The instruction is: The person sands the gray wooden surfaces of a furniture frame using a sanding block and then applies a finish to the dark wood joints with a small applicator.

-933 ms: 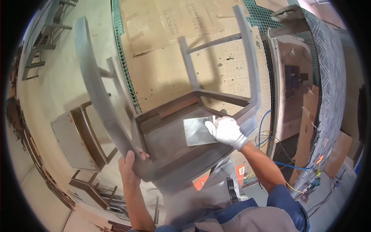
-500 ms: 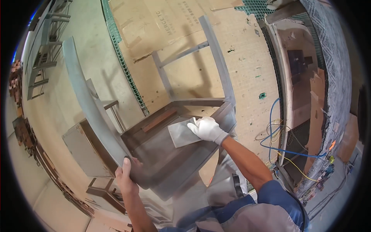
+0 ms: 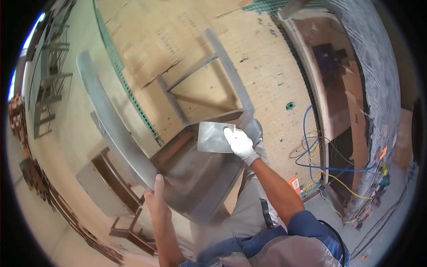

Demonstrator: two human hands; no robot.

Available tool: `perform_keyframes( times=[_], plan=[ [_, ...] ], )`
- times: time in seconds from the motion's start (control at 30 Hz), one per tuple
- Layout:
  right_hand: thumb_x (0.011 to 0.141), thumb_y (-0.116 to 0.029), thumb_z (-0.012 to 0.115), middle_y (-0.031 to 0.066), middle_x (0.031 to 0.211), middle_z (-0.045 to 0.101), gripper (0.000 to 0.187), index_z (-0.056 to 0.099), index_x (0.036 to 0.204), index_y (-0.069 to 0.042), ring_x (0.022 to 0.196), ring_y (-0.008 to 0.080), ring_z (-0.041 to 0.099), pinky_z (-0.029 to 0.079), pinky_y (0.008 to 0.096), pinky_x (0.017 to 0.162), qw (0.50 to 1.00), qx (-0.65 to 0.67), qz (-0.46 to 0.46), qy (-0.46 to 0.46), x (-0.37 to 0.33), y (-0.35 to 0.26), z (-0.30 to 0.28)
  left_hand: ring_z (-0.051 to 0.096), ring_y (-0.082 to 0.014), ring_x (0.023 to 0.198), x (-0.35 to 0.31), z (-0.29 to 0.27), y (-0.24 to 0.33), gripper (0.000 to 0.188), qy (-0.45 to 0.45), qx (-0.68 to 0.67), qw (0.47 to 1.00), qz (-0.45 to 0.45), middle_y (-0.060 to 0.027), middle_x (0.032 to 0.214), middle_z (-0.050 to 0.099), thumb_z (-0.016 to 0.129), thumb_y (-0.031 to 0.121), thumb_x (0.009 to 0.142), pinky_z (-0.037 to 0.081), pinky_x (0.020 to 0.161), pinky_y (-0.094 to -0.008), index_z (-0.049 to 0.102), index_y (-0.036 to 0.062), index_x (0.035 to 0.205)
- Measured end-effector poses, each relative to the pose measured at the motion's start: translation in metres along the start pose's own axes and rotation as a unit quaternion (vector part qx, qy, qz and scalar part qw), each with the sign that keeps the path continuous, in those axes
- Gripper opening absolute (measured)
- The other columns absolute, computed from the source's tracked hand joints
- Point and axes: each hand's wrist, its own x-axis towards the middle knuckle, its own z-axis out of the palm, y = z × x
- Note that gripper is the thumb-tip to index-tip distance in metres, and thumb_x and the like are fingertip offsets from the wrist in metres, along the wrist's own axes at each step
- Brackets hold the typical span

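Observation:
A grey-coated wooden chair frame (image 3: 202, 178) lies tipped before me, its legs pointing away and its box-like seat underside facing up. My bare left hand (image 3: 156, 201) grips the near end of its long curved grey rail (image 3: 118, 129), thumb along the top. In a white glove, my right hand (image 3: 242, 144) pinches a thin grey rectangular sheet (image 3: 213, 139), which looks like sandpaper. That sheet is held flat over the far part of the seat frame; whether it touches the wood I cannot tell.
Cardboard (image 3: 151, 40) covers the work surface beyond the chair. Blue hose (image 3: 331, 169) and yellow cable (image 3: 344, 189) lie at the right, near a plastic-wrapped post (image 3: 373, 89). Brown and grey furniture parts (image 3: 106, 182) stand at the left, with more frames (image 3: 49, 84) farther back.
My right hand has brought the sheet up from inside the seat frame and turned its face more toward me. The left hand keeps its grip; the chair has shifted slightly in view.

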Motion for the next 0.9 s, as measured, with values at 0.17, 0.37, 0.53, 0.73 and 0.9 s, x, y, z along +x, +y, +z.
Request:
perform_keyframes(
  times=[0.17, 0.37, 0.53, 0.73, 0.9],
  plan=[
    [0.109, -0.043, 0.052, 0.0055, 0.064, 0.055, 0.049, 0.062, 0.076, -0.007, 0.058, 0.0199, 0.052, 0.042, 0.0391, 0.056, 0.878, 0.355, 0.271, 0.174, -0.066, 0.052, -0.072, 0.066, -0.0202, 0.075, 0.005, 0.110, 0.016, 0.034, -0.028, 0.010, 0.999, -0.025, -0.0074, 0.080, 0.066, 0.077, 0.035, 0.094, 0.055, 0.070, -0.0355, 0.067, 0.0035, 0.099],
    [0.109, -0.053, 0.048, -0.0006, 0.066, 0.051, 0.061, 0.063, 0.079, -0.002, 0.062, 0.0128, 0.042, 0.036, 0.0360, 0.056, 0.822, 0.344, 0.384, 0.242, -0.153, 0.145, -0.185, 0.065, -0.0208, 0.095, 0.033, 0.259, 0.002, 0.052, -0.123, 0.130, 0.983, 0.032, -0.0113, 0.110, 0.072, 0.082, 0.032, 0.088, 0.052, 0.086, -0.0356, 0.071, -0.0106, 0.116],
    [0.107, -0.058, 0.047, 0.0241, 0.085, 0.068, 0.069, 0.068, 0.103, 0.008, 0.078, 0.0330, 0.061, 0.050, 0.0443, 0.078, 0.800, 0.201, 0.525, 0.211, -0.232, 0.259, -0.254, 0.064, -0.0207, 0.085, 0.055, 0.366, -0.007, 0.042, -0.108, 0.151, 0.983, 0.017, -0.0109, 0.095, 0.071, 0.082, 0.026, 0.084, 0.053, 0.079, -0.0383, 0.074, -0.0101, 0.104],
    [0.107, -0.053, 0.051, 0.0219, 0.099, 0.073, 0.064, 0.070, 0.115, 0.007, 0.091, 0.0294, 0.067, 0.052, 0.0407, 0.084, 0.795, 0.225, 0.511, 0.238, -0.289, 0.340, -0.282, 0.071, -0.0257, 0.088, 0.095, 0.426, 0.009, 0.058, -0.089, 0.163, 0.983, -0.002, -0.0133, 0.107, 0.071, 0.084, 0.036, 0.079, 0.060, 0.075, -0.0417, 0.069, -0.0046, 0.117],
    [0.110, -0.042, 0.052, 0.0096, 0.107, 0.074, 0.053, 0.070, 0.119, 0.006, 0.097, 0.0205, 0.068, 0.054, 0.0360, 0.088, 0.763, 0.283, 0.539, 0.216, -0.301, 0.363, -0.300, 0.069, -0.0277, 0.106, 0.160, 0.434, -0.002, 0.057, -0.120, 0.144, 0.981, -0.048, -0.0100, 0.118, 0.070, 0.075, 0.042, 0.089, 0.058, 0.090, -0.0459, 0.064, 0.0023, 0.128]
  ],
)
